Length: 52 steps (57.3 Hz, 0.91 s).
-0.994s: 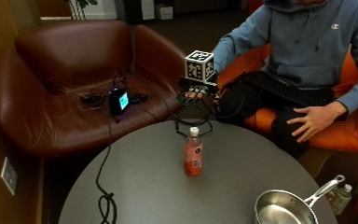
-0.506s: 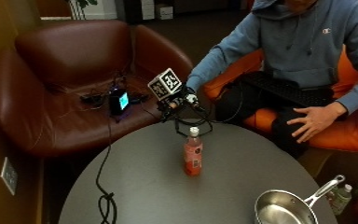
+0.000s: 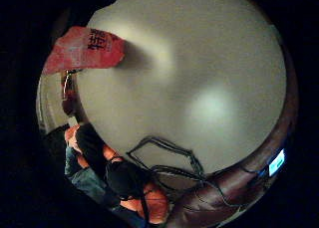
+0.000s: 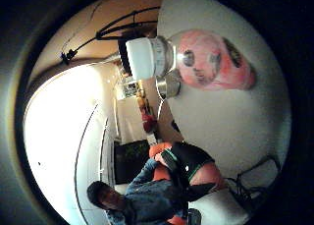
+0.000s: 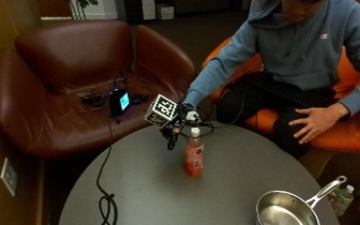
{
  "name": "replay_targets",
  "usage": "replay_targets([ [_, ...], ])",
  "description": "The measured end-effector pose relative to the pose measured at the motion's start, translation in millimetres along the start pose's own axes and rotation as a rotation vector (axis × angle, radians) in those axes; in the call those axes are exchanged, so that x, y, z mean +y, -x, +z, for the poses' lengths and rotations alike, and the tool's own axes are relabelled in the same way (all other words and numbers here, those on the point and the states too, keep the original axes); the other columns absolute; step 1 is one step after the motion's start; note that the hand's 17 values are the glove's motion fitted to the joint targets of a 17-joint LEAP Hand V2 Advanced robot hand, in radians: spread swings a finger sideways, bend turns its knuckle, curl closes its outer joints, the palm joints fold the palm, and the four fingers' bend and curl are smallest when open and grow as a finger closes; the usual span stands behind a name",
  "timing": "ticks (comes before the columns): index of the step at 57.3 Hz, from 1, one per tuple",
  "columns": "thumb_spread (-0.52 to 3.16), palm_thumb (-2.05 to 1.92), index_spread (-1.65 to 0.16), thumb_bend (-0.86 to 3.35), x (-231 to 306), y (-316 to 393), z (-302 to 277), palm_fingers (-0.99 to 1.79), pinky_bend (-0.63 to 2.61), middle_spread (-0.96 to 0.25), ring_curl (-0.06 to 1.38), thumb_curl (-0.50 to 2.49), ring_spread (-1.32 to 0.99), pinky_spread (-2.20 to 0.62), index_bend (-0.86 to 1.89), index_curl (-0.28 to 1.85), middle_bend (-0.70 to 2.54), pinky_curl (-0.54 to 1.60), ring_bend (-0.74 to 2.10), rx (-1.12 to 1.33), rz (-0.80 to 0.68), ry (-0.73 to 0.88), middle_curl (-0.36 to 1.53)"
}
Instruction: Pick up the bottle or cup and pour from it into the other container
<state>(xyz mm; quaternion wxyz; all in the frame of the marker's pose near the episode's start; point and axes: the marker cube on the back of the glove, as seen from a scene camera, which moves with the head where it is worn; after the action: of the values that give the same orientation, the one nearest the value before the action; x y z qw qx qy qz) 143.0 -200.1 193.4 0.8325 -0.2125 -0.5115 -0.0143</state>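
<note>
Bottle (image 5: 193, 158) stands upright near the middle of the round grey table (image 5: 168, 197), pink-red with a white cap, and the cap is on. The gloved right hand (image 5: 183, 119) hovers just beside the bottle's neck on its far left side; I cannot tell whether it touches the bottle, and I cannot tell how the fingers are set, since the rig on the hand covers them. From the thumb-side palm view the white cap (image 4: 142, 57) and the pink body of the bottle loom close to the palm, with the table's bare top behind them. The little-finger side shows only the bottle's red label (image 3: 82, 51) against the table.

A steel pan (image 5: 286, 208) sits at the near right edge of the table, its long handle (image 5: 326, 187) pointing far right, well apart from the bottle. A black cable (image 5: 105, 197) loops over the table's left side and runs up to a brown leather armchair (image 5: 61, 79) at the far left, where a small device with a lit screen (image 5: 119, 101) lies on the seat among more cables. The person sits in an orange chair (image 5: 348, 126) at the far right, the bare left hand (image 5: 314, 122) resting on the thigh. Small bottles (image 5: 345, 197) stand on the floor at the near right.
</note>
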Motion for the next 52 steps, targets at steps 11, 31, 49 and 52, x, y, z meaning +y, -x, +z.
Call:
replay_targets([
  [11,0.81,0.52,-0.43,-0.03,-26.0,7.6,14.1,-0.05,0.67,-0.22,0.3,0.34,-0.11,0.23,0.12,0.18,0.17,0.36,0.4,-0.072,-0.041,0.032,0.28],
  [31,0.78,0.7,-0.44,0.0,-60.6,16.8,40.1,0.14,0.55,-0.21,0.28,0.36,-0.09,0.24,0.22,0.23,0.22,0.32,0.36,-0.306,-0.12,-0.063,0.29],
  [49,0.62,1.02,-0.33,0.02,-91.4,53.9,77.7,0.87,0.15,-0.15,0.32,0.51,-0.19,0.16,0.28,0.35,0.42,0.24,0.42,-0.385,-0.134,-0.148,0.39],
  [52,0.56,1.04,-0.31,0.0,-93.2,56.9,83.4,0.89,0.14,-0.15,0.34,0.54,-0.2,0.13,0.28,0.37,0.4,0.24,0.43,-0.382,-0.128,-0.146,0.4],
])
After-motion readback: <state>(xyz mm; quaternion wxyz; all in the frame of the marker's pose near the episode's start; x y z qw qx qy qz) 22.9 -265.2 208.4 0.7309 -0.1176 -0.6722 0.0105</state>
